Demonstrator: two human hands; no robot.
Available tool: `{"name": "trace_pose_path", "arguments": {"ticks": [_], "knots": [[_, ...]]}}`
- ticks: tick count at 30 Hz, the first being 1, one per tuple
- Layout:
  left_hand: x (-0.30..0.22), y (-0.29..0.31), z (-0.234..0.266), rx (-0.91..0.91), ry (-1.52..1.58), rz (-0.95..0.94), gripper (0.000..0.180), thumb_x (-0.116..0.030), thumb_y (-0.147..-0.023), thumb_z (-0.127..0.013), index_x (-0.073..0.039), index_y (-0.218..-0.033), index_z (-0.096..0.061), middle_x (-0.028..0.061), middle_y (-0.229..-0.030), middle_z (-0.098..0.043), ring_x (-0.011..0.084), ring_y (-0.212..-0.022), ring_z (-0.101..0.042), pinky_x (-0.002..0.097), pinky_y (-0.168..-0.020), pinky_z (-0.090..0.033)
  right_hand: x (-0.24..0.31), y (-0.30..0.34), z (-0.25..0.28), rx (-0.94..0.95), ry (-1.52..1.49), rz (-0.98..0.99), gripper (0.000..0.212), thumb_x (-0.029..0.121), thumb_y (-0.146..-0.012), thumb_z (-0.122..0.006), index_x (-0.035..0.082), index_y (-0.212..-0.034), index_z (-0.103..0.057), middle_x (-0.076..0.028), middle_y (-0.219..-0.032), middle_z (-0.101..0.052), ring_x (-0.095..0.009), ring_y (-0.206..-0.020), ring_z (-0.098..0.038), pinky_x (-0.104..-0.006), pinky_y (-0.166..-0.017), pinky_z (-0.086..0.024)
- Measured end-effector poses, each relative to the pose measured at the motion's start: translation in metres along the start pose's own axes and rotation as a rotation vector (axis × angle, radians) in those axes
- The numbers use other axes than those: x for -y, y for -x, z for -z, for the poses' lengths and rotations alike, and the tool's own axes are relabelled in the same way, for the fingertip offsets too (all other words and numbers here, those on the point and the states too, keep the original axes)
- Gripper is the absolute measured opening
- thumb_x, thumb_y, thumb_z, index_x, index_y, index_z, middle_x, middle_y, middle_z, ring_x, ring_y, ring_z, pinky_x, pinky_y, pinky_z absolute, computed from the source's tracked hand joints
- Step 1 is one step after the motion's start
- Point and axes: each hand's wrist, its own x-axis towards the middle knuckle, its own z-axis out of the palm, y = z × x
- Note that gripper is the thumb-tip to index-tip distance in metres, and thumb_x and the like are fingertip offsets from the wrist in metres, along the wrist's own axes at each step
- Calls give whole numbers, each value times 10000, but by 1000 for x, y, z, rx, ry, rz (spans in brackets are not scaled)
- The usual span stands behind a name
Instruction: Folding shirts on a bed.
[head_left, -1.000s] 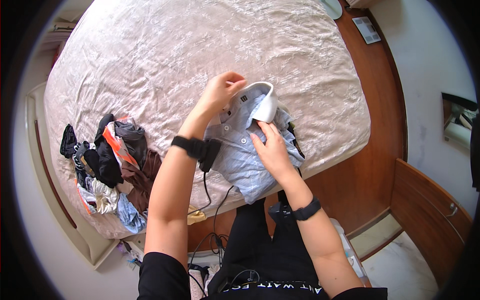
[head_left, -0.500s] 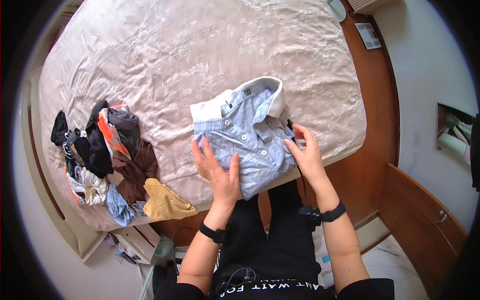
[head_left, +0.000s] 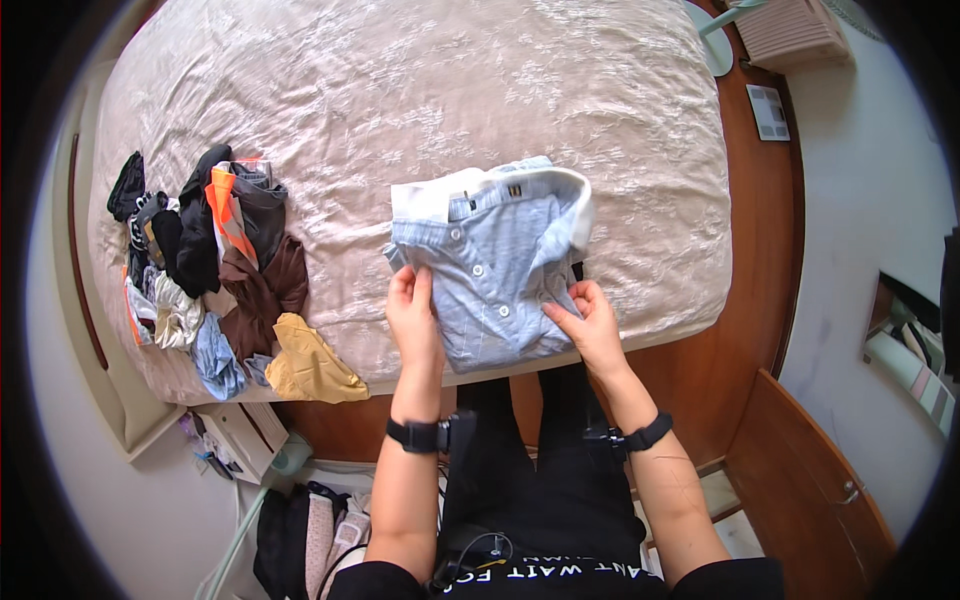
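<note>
A light blue buttoned shirt (head_left: pixel 490 275) with a white collar lies folded into a compact bundle at the bed's near edge, collar pointing away from me. My left hand (head_left: pixel 412 310) pinches its left side, thumb on top of the cloth. On the opposite side, my right hand (head_left: pixel 590 325) grips the lower right edge between thumb and fingers. White buttons run down the front between my hands. A small dark bit shows beside the shirt, just above my right fingers.
The bed (head_left: pixel 450 90) carries a pale, patterned cover. To the left lies a heap of clothes (head_left: pixel 265 270), with a mustard-yellow garment (head_left: pixel 312 362) nearest me. A white cabinet (head_left: pixel 240 440) stands below the bed's left corner, and a wooden door (head_left: pixel 800 470) is at lower right.
My left hand has gone from spread fingers resting on the shirt to pinching its side. The right hand has closed on the edge. The collar has shifted and its opening looks narrower.
</note>
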Motion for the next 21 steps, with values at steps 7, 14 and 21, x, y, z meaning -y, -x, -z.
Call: {"name": "trace_pose_path", "arguments": {"ticks": [7,14,21], "knots": [[16,71,-13,-235,-300,-36,312,-281,-932,-496,7,-1047,-469,8,-899,-487,72,-822,-427,212,-738,-359,21,-13,5,72,130,-50,477,213,-744,-725,-32,-1099,-522,-98,-988,-618,-143,-884,-576,-269,-786,-448],[48,42,15,-354,-457,-206,289,-274,-925,-507,8,-865,-533,0,-709,-492,94,-684,-416,229,-647,-365,26,-23,8,198,316,-73,421,151,-726,-735,-25,-1056,-542,-81,-991,-616,-128,-903,-566,-273,-792,-453],[1,75,-41,-226,-941,-736,314,-139,-786,-633,-41,-1064,-524,87,-1076,-516,267,-1001,-467,378,-898,-318,77,-52,50,351,929,303,310,134,-709,-716,45,-959,-557,-88,-907,-609,-216,-776,-593,-321,-628,-484]]}}
